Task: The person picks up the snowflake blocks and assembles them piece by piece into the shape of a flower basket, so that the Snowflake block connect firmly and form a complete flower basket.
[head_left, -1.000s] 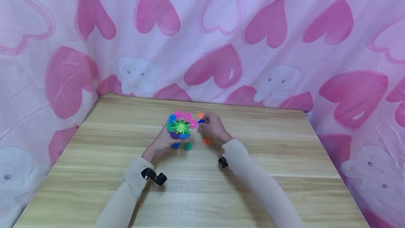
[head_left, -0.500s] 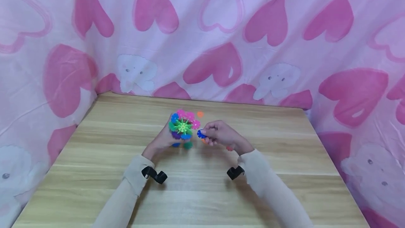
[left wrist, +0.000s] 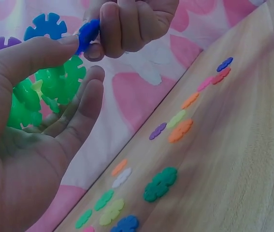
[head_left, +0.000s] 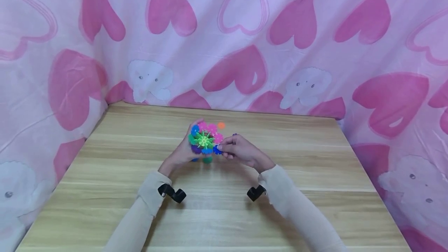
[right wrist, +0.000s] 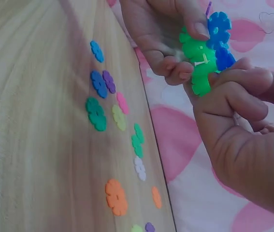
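Note:
My left hand (head_left: pixel 180 153) holds a round cluster of interlocking plastic snowflake discs (head_left: pixel 204 140), bright green in the middle with pink, blue, purple and green discs around it. In the right hand (head_left: pixel 245 151), thumb and fingers pinch a dark blue snowflake disc (head_left: pixel 217 149) at the cluster's near right edge. Seen from the left wrist, this blue disc (left wrist: pixel 89 35) sits between the left thumb's tip and the right fingers. From the right wrist, the blue disc (right wrist: pixel 225 58) meets the green and lighter blue discs; whether its slot is engaged I cannot tell.
Several loose discs lie flat on the wooden table (head_left: pixel 217 213) beneath and beyond the hands, among them an orange one (left wrist: pixel 180 130), a dark green one (left wrist: pixel 160 184) and a white one (right wrist: pixel 140 168). A pink heart-patterned curtain (head_left: pixel 196 65) hangs around the table's back and sides.
My right hand has come back from beyond the cluster with the dark blue disc, then moved left to bring it against the cluster. The left hand has shifted slightly right.

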`<control>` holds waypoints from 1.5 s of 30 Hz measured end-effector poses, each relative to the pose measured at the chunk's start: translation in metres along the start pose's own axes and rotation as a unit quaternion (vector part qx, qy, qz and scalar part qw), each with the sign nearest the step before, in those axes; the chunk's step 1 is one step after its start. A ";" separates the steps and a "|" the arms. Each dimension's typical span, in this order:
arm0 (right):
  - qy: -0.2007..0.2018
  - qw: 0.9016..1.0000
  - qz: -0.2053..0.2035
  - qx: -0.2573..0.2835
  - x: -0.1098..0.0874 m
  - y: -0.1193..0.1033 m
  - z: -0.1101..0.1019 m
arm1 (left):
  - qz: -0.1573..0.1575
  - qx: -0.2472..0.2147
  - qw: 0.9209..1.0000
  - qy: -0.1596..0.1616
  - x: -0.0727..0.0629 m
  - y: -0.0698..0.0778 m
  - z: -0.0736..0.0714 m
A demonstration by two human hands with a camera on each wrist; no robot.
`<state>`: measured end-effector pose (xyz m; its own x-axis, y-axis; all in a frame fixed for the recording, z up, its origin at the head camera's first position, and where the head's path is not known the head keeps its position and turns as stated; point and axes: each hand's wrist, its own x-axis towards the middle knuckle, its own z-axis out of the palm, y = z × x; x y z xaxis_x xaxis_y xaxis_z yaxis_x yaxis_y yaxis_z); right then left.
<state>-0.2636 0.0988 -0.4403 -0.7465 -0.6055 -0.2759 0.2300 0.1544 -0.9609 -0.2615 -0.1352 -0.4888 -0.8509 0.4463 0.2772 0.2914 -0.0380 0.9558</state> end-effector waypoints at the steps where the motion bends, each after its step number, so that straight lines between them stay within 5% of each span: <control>1: 0.000 1.000 0.001 0.009 0.000 0.001 0.000 | -0.001 -0.002 1.000 -0.001 0.000 0.000 0.000; 7: 0.020 0.999 0.011 0.047 0.001 0.004 0.002 | 0.002 -0.004 1.000 -0.002 0.002 -0.001 0.001; 14: 0.038 0.998 0.010 0.046 0.000 0.005 0.006 | -0.020 -0.017 1.000 -0.005 0.002 0.001 0.002; 45: 0.128 0.991 0.019 0.046 -0.001 0.001 0.023 | -0.023 0.018 0.999 -0.013 0.006 0.008 0.006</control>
<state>-0.2485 0.0816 -0.4406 -0.8673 -0.3819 -0.3194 0.3072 0.0943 -0.9470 -0.2622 -0.1276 -0.4798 -0.8524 0.4693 0.2305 0.2689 0.0154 0.9631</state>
